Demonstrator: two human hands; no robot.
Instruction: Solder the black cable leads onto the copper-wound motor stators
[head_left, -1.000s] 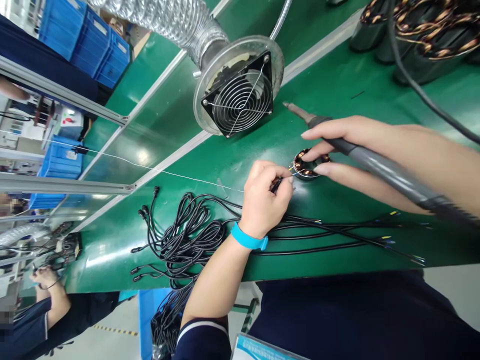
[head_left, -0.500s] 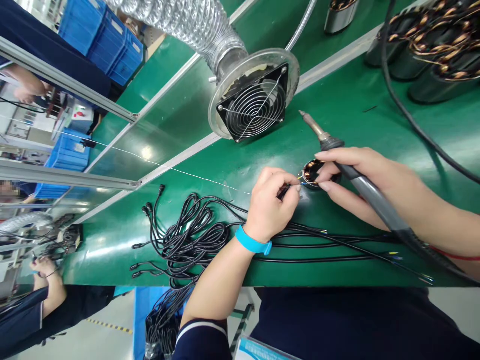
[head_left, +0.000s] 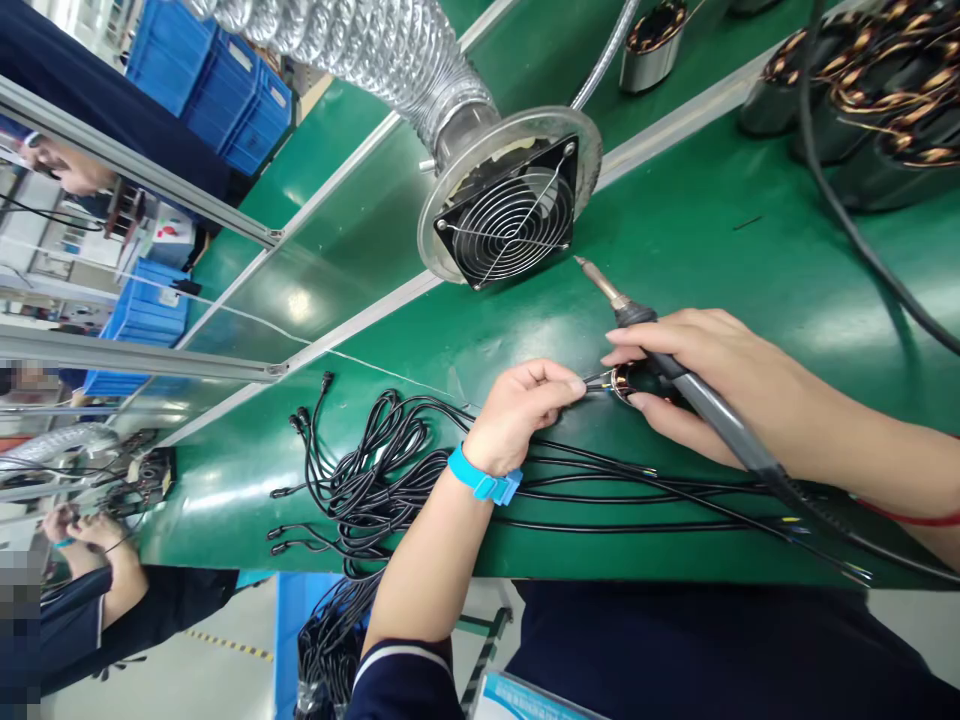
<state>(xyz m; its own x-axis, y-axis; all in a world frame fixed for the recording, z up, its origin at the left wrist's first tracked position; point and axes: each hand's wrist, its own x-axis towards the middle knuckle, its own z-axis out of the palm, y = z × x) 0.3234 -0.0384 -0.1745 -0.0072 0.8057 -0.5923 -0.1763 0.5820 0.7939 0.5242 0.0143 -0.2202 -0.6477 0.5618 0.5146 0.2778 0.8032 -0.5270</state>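
Observation:
My right hand (head_left: 720, 385) is closed around the soldering iron (head_left: 694, 390), whose bare metal tip points up and to the left. The same hand's fingertips grip a small wound stator (head_left: 624, 382) with copper coils; much of it is hidden behind the fingers. Thin dark wires (head_left: 598, 384) run out of the stator to the left. My left hand (head_left: 525, 400), with a blue wristband, pinches these wires between thumb and forefinger. Below it, several black cables (head_left: 592, 462) lie with stripped, coloured wire ends to the right.
A fan hood (head_left: 514, 220) on a foil duct (head_left: 390, 55) hangs above the bench. Larger stators (head_left: 885, 110) stand at the back right, another (head_left: 652, 50) behind the rail. Coiled cables (head_left: 382, 470) lie left. The iron's cord (head_left: 862, 220) loops at right. Co-workers' hands show far left.
My left hand has shifted left and slightly down, its fingers now stretched along the wires. The right hand, iron and stator have moved a little down and left.

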